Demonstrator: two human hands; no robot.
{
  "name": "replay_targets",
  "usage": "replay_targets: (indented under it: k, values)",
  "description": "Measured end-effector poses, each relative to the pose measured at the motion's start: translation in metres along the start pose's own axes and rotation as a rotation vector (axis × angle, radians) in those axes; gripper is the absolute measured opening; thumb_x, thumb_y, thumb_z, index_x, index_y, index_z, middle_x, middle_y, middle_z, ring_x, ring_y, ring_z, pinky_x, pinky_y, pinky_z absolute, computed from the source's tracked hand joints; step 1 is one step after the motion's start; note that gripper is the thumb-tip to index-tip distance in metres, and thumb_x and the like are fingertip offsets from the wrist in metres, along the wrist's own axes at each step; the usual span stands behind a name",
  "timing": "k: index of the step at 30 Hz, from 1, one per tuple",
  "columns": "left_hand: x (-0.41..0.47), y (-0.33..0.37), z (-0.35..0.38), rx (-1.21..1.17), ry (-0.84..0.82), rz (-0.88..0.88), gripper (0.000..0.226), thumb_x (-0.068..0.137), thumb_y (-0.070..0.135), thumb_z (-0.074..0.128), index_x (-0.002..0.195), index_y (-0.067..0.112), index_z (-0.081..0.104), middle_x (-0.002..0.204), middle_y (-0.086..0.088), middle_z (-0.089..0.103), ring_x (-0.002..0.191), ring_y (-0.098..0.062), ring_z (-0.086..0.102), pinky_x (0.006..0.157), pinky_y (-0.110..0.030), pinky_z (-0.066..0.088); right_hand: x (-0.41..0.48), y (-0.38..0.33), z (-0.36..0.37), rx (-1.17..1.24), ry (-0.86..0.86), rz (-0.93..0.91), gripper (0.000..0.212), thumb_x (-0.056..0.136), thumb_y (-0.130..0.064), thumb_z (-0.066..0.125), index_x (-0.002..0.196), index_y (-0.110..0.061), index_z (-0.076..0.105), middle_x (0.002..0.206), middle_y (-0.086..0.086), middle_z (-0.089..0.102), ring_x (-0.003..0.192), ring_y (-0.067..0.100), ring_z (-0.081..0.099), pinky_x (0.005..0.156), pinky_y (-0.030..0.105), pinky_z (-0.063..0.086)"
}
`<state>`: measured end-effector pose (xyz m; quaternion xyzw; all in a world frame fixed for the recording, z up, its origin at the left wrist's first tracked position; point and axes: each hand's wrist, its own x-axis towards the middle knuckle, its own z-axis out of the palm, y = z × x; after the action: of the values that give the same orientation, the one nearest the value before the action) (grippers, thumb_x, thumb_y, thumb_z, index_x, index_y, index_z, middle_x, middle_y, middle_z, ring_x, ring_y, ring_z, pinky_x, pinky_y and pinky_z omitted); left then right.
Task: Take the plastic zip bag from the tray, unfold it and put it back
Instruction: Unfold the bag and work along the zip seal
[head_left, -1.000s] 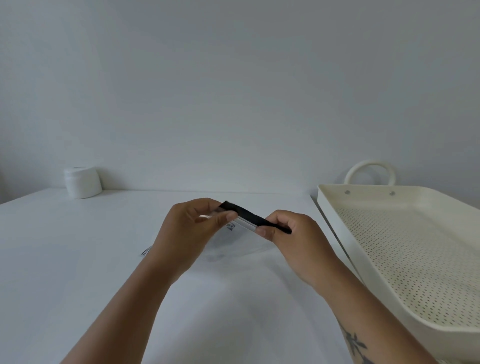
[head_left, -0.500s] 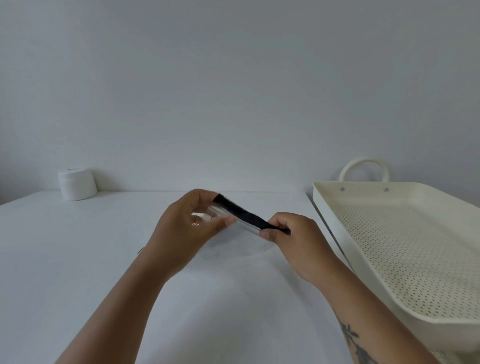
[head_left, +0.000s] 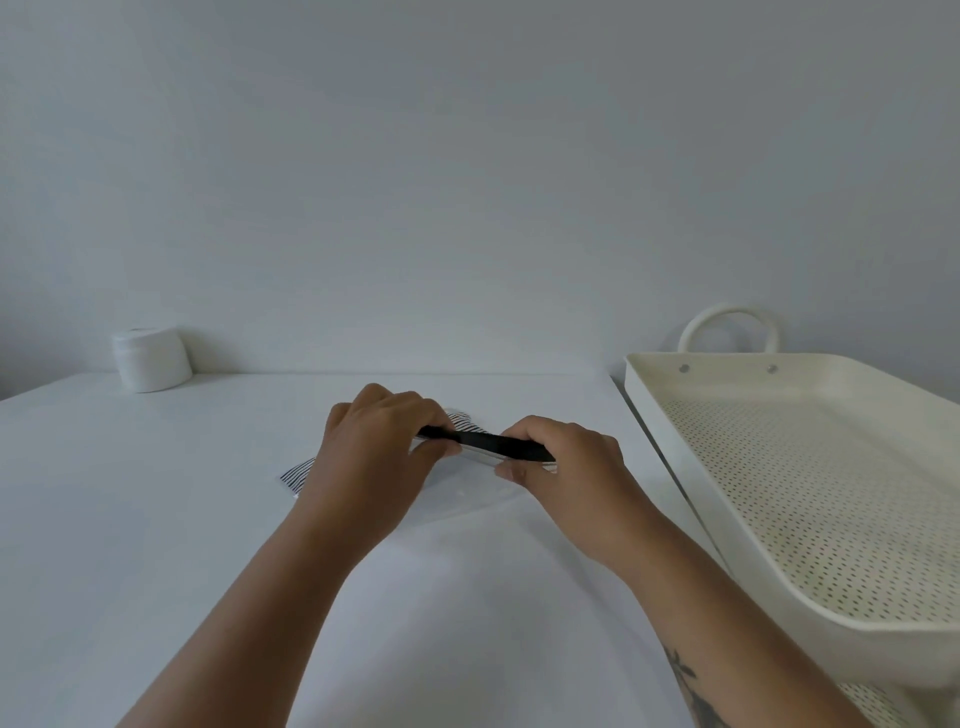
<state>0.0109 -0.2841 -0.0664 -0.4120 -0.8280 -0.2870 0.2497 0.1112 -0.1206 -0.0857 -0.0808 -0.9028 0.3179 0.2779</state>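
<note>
A clear plastic zip bag (head_left: 457, 496) with a black zip strip along its top lies low over the white table, between my hands. My left hand (head_left: 371, 457) pinches the strip's left end; my right hand (head_left: 566, 467) pinches its right end. A striped printed part of the bag shows to the left of my left hand and behind the strip. The cream perforated tray (head_left: 779, 561) with a loop handle stands at the right, nothing in the part I see.
A white round jar (head_left: 150, 358) stands at the back left of the white table (head_left: 130, 519), near the wall. The tray's near corner overhangs the table's right edge.
Both hands have lowered the bag towards the table and turned palm-down over the zip strip. The striped part of the bag now shows beside my left hand.
</note>
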Motion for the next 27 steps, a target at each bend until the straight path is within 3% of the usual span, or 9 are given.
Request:
replay_targets:
  k: [2, 7, 11, 14, 17, 20, 24, 27]
  values:
    - [0.000, -0.002, -0.001, 0.011, -0.015, -0.021, 0.004, 0.087, 0.031, 0.069, 0.085, 0.034, 0.067, 0.079, 0.019, 0.064, 0.093, -0.011, 0.046, 0.080, -0.029, 0.019, 0.001, 0.002, 0.001, -0.025, -0.005, 0.003, 0.001, 0.089, -0.028, 0.065, 0.090, -0.029, 0.065, 0.076, -0.013, 0.061, 0.078, 0.006, 0.051, 0.079, 0.030, 0.035]
    - [-0.004, 0.005, -0.005, 0.222, 0.005, 0.030, 0.011, 0.081, 0.049, 0.069, 0.087, 0.041, 0.066, 0.084, 0.024, 0.064, 0.102, -0.007, 0.044, 0.082, -0.036, 0.012, 0.003, 0.002, 0.006, -0.043, 0.046, -0.029, 0.011, 0.086, -0.023, 0.067, 0.076, -0.027, 0.064, 0.068, -0.011, 0.054, 0.066, 0.007, 0.047, 0.071, 0.028, 0.032]
    - [-0.005, 0.017, 0.000, 0.313, -0.021, 0.034, 0.009, 0.087, 0.043, 0.064, 0.085, 0.035, 0.068, 0.078, 0.019, 0.064, 0.102, -0.006, 0.047, 0.088, -0.040, 0.011, 0.005, 0.005, 0.006, -0.026, 0.065, -0.057, 0.009, 0.083, -0.026, 0.070, 0.075, -0.026, 0.066, 0.064, -0.011, 0.054, 0.065, 0.007, 0.048, 0.065, 0.025, 0.031]
    - [-0.004, 0.016, 0.003, 0.299, -0.027, 0.015, 0.011, 0.090, 0.040, 0.061, 0.085, 0.033, 0.068, 0.075, 0.016, 0.064, 0.098, -0.004, 0.046, 0.089, -0.039, 0.009, 0.005, 0.006, 0.004, -0.042, 0.043, -0.074, 0.005, 0.083, -0.031, 0.070, 0.081, -0.027, 0.068, 0.063, -0.014, 0.055, 0.070, 0.002, 0.048, 0.061, 0.023, 0.031]
    - [-0.003, 0.012, 0.004, 0.276, 0.016, 0.008, 0.013, 0.089, 0.039, 0.063, 0.080, 0.033, 0.069, 0.069, 0.016, 0.063, 0.094, -0.003, 0.048, 0.089, -0.038, 0.010, 0.005, 0.007, 0.002, 0.001, 0.039, -0.070, 0.007, 0.082, -0.030, 0.072, 0.089, -0.032, 0.069, 0.074, -0.015, 0.067, 0.078, 0.003, 0.056, 0.071, 0.026, 0.043]
    - [-0.001, 0.007, 0.004, 0.274, 0.019, -0.005, 0.014, 0.089, 0.040, 0.063, 0.077, 0.037, 0.069, 0.066, 0.018, 0.061, 0.091, -0.002, 0.050, 0.088, -0.037, 0.010, 0.004, 0.008, 0.001, 0.113, 0.012, -0.002, 0.013, 0.082, -0.028, 0.072, 0.089, -0.038, 0.067, 0.077, -0.022, 0.068, 0.083, 0.002, 0.059, 0.075, 0.022, 0.043]
    - [-0.001, 0.003, 0.004, 0.215, 0.009, 0.009, 0.013, 0.085, 0.035, 0.070, 0.072, 0.037, 0.072, 0.068, 0.017, 0.066, 0.087, -0.002, 0.054, 0.084, -0.033, 0.010, 0.006, 0.012, 0.003, 0.080, -0.008, 0.008, 0.007, 0.082, -0.030, 0.070, 0.079, -0.035, 0.067, 0.060, -0.018, 0.058, 0.061, 0.006, 0.045, 0.059, 0.022, 0.032]
    - [-0.001, 0.002, 0.004, 0.207, -0.004, 0.033, 0.014, 0.085, 0.037, 0.070, 0.071, 0.036, 0.072, 0.069, 0.014, 0.067, 0.085, 0.000, 0.054, 0.079, -0.028, 0.007, 0.006, 0.012, 0.003, 0.073, -0.013, 0.004, 0.004, 0.082, -0.030, 0.070, 0.081, -0.033, 0.069, 0.060, -0.009, 0.058, 0.059, 0.008, 0.043, 0.057, 0.024, 0.031]
